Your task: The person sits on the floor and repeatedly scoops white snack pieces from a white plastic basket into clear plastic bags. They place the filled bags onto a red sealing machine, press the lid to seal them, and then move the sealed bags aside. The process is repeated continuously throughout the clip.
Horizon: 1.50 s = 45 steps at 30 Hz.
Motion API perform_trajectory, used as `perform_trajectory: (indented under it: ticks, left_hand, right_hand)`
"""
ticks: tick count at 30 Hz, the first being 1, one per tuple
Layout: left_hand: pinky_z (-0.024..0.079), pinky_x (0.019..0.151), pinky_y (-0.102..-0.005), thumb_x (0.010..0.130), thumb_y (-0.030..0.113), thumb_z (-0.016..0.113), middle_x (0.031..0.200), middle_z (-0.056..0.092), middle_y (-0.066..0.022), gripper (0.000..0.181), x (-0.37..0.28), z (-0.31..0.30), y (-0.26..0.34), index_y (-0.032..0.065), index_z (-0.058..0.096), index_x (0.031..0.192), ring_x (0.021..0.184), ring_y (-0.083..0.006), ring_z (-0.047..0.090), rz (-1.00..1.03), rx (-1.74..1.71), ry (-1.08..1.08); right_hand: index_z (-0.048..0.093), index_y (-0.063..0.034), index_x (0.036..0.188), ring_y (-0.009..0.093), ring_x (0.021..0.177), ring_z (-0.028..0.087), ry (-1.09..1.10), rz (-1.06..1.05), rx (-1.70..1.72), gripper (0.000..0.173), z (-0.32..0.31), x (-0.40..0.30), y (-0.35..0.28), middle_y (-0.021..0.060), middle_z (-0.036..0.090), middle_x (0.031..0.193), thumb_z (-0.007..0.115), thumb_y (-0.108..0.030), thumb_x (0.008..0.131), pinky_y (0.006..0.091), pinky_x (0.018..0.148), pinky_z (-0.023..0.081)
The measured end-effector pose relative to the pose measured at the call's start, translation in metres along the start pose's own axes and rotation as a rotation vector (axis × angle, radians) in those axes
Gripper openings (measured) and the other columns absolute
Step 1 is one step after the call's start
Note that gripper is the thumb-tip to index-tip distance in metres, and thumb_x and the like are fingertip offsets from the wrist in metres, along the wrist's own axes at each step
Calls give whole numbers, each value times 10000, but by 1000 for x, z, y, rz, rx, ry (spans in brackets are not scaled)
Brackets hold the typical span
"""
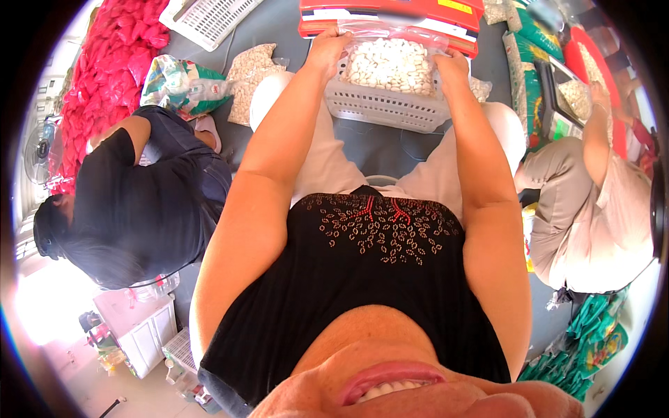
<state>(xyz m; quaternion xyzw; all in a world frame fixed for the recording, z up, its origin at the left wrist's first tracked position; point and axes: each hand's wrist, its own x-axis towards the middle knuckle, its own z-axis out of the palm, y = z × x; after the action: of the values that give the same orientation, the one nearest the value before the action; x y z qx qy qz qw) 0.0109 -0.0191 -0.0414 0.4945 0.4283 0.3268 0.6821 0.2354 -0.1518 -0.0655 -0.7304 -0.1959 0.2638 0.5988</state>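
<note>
A clear plastic bag of white beans or seeds [389,65] lies on an upturned-looking white perforated plastic basket [389,107] between my knees. My left hand [330,51] pinches the bag's upper left corner. At its right edge, my right hand [451,65] grips the film. The bag's flat top end [392,32] reaches the front of a red machine [389,8], which looks like a bag sealer. Whether the film sits inside the machine's slot cannot be made out.
Filled clear bags [251,78] and a green-white printed sack [183,89] lie left, near heaped red packets [120,42]. One person [141,198] sits left; another [590,219] at right works by a scale [562,99] and red tub [588,47]. A white crate [206,18] stands far left.
</note>
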Motion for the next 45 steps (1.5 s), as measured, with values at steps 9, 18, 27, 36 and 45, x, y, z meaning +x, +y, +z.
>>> perform_trajectory:
  ticks: [9,18,27,36,45]
  left_hand:
    - [461,737,-361,857,168,605,898,641,-31,164,0,-31,-14,81,640,992,840,-155,572,94,-41,-150]
    - [454,593,-277,788,109,671,758,627,-62,143,-20,-2,-3,7,649,887,671,-135,575,137,-55,72]
    - [460,625,-310,812,127,632,769,633,-54,135,-22,19,-27,16,673,877,706,-131,566,191,211,33]
    - [431,583,-290,873,99,530,697,588,-16,135,1,23,-50,20,635,841,639,-89,508,381,134,113]
    - [409,566,-329,920,190,512,647,546,-40,295,-34,-20,100,-19,547,714,615,-131,476,745,182,619]
  right_hand:
    - [565,-3,1181,82,521,418,-302,-63,120,511,-7,1,7,-14,515,694,528,15,672,235,455,289]
    - [536,-76,1258,100,393,400,-208,33,146,623,0,7,5,7,502,599,498,40,647,248,360,265]
    - [616,-52,1091,89,432,390,-310,62,118,465,10,6,10,-6,467,562,479,22,653,255,398,276]
    - [572,-59,863,117,430,395,-435,105,190,268,5,23,21,2,453,560,496,56,634,259,416,295]
    - [579,-74,925,127,616,504,-697,11,565,147,-27,-5,-47,-16,500,668,526,-77,788,296,673,464]
